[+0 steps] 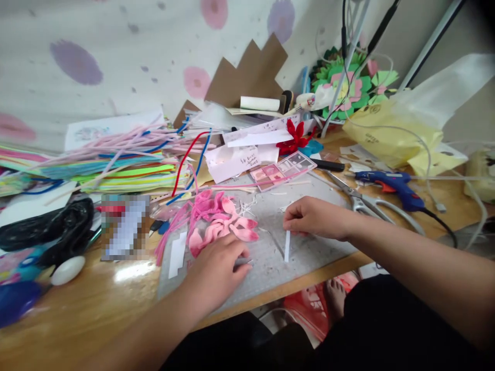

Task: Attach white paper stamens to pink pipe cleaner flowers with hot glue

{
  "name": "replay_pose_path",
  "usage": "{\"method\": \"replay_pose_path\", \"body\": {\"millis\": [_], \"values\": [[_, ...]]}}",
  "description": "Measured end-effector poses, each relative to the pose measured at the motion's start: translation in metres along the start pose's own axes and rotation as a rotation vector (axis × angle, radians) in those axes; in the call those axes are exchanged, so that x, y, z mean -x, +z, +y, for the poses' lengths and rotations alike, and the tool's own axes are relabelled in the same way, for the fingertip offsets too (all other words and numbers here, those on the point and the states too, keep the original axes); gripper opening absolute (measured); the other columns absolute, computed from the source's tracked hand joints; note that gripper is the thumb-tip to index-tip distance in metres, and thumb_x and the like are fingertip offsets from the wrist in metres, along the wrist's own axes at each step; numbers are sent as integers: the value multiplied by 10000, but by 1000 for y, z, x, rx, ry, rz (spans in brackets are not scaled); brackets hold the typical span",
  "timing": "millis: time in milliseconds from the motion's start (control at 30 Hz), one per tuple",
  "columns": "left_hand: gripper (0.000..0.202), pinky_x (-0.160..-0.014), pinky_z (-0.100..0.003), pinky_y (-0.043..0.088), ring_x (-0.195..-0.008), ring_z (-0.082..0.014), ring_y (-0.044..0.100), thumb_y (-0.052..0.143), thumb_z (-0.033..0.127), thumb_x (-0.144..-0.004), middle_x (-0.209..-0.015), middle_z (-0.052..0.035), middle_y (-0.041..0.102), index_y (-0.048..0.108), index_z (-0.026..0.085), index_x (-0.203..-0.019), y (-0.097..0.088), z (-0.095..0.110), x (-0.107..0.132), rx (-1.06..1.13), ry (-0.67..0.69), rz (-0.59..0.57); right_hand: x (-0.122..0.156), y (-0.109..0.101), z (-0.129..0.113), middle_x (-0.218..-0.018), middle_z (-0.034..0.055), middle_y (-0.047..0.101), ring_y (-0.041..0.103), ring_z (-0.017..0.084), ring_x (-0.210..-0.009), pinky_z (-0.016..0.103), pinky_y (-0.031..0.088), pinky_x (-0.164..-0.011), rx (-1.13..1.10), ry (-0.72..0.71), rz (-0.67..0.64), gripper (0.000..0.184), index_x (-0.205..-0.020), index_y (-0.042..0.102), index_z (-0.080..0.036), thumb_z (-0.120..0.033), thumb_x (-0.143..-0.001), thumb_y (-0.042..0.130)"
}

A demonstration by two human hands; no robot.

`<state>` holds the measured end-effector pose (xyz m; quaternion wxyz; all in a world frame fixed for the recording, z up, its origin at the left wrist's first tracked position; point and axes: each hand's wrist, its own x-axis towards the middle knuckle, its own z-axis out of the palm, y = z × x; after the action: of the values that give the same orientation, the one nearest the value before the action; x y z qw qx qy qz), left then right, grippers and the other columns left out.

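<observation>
My right hand (315, 219) is closed in a pinch on the top of a narrow white paper strip (286, 246), which hangs down over the grey cutting mat (309, 257). Low on the mat's left part, my left hand (218, 268) has its thumb and forefinger closed round a small grey piece that I cannot make out. Just beyond that hand lies a heap of pink fuzzy petal shapes (216, 229) with darker tips. Cut white paper (177, 255) rests on the mat to its left. Thin white scraps (247, 207) lie beside the petals.
Scissors (358, 198) and a blue glue gun (398, 186) lie right of the mat. Coloured pipe cleaners (131, 144) are piled at the left. A red fuzzy flower (296, 136) and papers (243, 159) lie at the back. A yellow plastic bag (394, 129) stands back right.
</observation>
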<state>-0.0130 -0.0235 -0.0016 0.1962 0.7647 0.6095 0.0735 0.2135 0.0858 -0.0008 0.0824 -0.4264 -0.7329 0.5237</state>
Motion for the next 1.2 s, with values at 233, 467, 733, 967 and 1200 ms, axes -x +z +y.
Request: {"method": "replay_pose_path", "body": {"millis": [233, 467, 733, 967, 1200], "values": [[195, -663, -305, 439, -710, -175, 570, 602, 276, -775, -837, -19, 648, 616, 216, -960, 1, 20, -16, 540, -109, 36, 9, 9, -13, -589, -22, 578, 497, 91, -532, 219, 401, -533, -272, -97, 10, 153, -677, 626, -155, -287, -751, 648], [126, -503, -237, 394, -500, -105, 497, 557, 247, -788, -612, 12, 626, 525, 189, -680, 10, 29, -29, 966, -149, -99, 13, 28, -15, -608, -15, 594, 492, 87, -524, 216, 393, -520, -352, -126, 192, 197, -712, 636, -152, -342, -763, 656], [141, -536, -253, 399, -529, -114, 538, 586, 263, -773, -658, -6, 641, 533, 183, -670, 13, 21, -27, 1129, -81, -205, 10, 26, -25, -596, -3, 593, 515, 109, -535, 231, 420, -524, -256, -133, 255, 275, -695, 620, -165, -430, -770, 641], [163, -598, -252, 387, -610, -117, 483, 663, 280, -751, -626, 19, 538, 613, 172, -640, 9, 14, -25, 1290, -2, -17, 52, -34, 35, -948, 96, 691, 635, 232, -799, 342, 479, -710, 572, 23, 627, 275, -982, 667, -192, -375, -840, 519], [173, -540, -235, 399, -525, -93, 503, 682, 249, -722, -585, 47, 515, 561, 163, -632, 5, 19, -24, 1432, -82, 38, 79, -24, 45, -1044, 129, 663, 640, 236, -891, 352, 496, -790, 611, 35, 701, 284, -1039, 652, -161, -330, -860, 509]]}}
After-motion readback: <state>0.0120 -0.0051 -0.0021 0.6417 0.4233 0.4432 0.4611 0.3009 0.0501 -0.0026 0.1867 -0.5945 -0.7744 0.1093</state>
